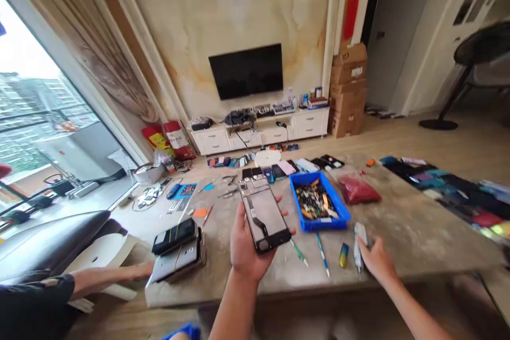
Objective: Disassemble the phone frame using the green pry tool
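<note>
My left hand (247,244) holds up a smartphone with its inside exposed (263,211), fingers wrapped round its edges, above the table. A pale inner plate with a dark flex cable shows on it. On the right, my right hand (378,260) has its fingers on a whitish-grey tube (359,247) with a narrow nozzle end pointing towards me. Beside that tube lies a yellow and blue lighter (343,255). A blue pen-like tool (322,255) and a green one (298,253) lie between my hands.
A blue tray (345,217) of small parts and a red bag (358,189) sit behind. Stacked phones (181,252) stand at the left table edge, near another person's forearm (111,280). More phones (285,168) line the far edge; pliers (229,179) lie left of them.
</note>
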`<move>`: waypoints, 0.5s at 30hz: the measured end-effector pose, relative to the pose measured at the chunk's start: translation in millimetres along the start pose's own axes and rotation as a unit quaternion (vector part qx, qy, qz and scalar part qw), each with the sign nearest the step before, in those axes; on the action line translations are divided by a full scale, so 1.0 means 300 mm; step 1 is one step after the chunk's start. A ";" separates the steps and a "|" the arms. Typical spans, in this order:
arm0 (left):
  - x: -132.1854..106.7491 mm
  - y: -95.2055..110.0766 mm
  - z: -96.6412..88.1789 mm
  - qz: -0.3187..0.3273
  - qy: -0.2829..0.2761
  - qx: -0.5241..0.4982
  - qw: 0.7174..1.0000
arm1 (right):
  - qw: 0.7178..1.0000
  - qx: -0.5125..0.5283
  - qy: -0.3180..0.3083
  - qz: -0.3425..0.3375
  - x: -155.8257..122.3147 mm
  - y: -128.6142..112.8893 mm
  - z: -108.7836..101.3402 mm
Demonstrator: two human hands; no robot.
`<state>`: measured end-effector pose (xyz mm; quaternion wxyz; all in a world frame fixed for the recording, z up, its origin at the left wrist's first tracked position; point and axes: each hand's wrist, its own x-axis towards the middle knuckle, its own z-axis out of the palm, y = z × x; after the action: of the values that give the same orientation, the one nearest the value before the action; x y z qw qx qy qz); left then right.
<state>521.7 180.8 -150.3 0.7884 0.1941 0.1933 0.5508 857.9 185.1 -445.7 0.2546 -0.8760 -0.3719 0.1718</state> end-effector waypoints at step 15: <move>-0.102 -0.019 -0.085 -0.030 -0.005 0.016 0.999 | 0.930 -0.082 -0.177 -0.311 -0.347 -0.395 0.236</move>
<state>503.2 152.4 -172.2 0.8023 0.2036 0.2040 0.5228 687.2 201.1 -423.5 0.1523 -0.6894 -0.6777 0.2054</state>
